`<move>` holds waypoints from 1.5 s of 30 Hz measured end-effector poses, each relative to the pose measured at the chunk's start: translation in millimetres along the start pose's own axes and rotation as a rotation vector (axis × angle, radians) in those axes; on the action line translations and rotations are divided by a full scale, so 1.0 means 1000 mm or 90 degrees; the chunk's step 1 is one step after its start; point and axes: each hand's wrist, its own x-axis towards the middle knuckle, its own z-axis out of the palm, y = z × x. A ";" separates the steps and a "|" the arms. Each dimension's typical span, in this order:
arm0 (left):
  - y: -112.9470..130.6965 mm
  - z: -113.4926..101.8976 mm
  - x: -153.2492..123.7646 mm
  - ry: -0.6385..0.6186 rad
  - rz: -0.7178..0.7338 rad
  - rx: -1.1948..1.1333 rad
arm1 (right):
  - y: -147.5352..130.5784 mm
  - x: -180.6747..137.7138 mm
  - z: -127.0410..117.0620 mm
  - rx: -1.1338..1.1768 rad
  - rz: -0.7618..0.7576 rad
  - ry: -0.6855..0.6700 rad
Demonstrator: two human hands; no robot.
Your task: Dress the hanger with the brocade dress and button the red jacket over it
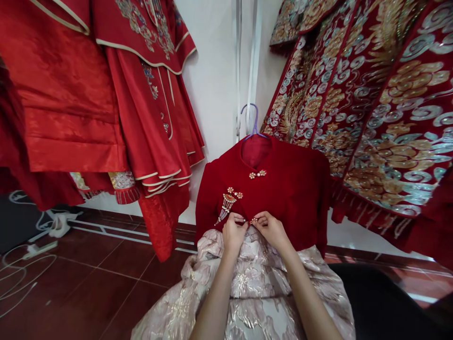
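Observation:
A red velvet jacket [283,193] hangs on a lilac hanger [252,122] over a pale pink brocade skirt [247,288]. It carries a pearl clasp at the collar [257,174] and a tasselled brooch [228,202] on the chest. My left hand [232,232] and my right hand [271,229] meet at the jacket's front edge near its hem. Both pinch a small pearl fastening [253,220] between their fingertips, left beside right.
Red embroidered garments [116,94] hang at the left, and a heavily beaded red and gold robe [375,104] hangs at the right. White cables and a power strip [38,236] lie on the reddish tiled floor [95,283]. A white wall [219,71] stands behind.

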 end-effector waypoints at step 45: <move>-0.014 0.011 0.009 0.006 0.036 -0.130 | -0.004 -0.011 0.032 0.070 -0.091 0.153</move>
